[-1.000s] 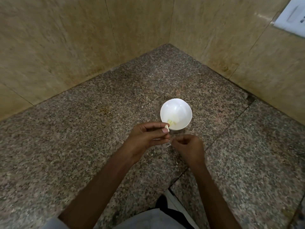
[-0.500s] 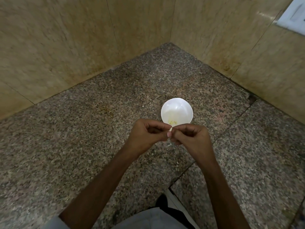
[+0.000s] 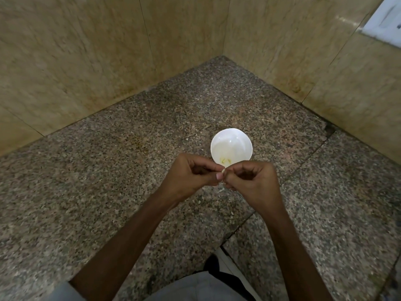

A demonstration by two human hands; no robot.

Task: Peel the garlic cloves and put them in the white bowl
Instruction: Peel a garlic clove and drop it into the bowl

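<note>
A small white bowl [image 3: 231,147] stands on the granite counter, with a few pale peeled garlic cloves [image 3: 225,160] at its near side. Just in front of the bowl my left hand [image 3: 191,174] and my right hand [image 3: 251,179] meet fingertip to fingertip. Between them they pinch one small garlic clove [image 3: 223,170], of which only a pale tip shows. Both hands have their fingers curled. A scrap of pale skin [image 3: 221,189] lies on the counter under the hands.
The speckled granite counter [image 3: 130,170] fills a corner between two beige tiled walls [image 3: 86,51]. A seam in the stone runs diagonally on the right [image 3: 303,161]. A white wall fitting [image 3: 386,20] sits at the top right.
My right hand has risen from the counter and joined my left hand at the garlic clove. Both hands now hold it together just in front of the bowl.
</note>
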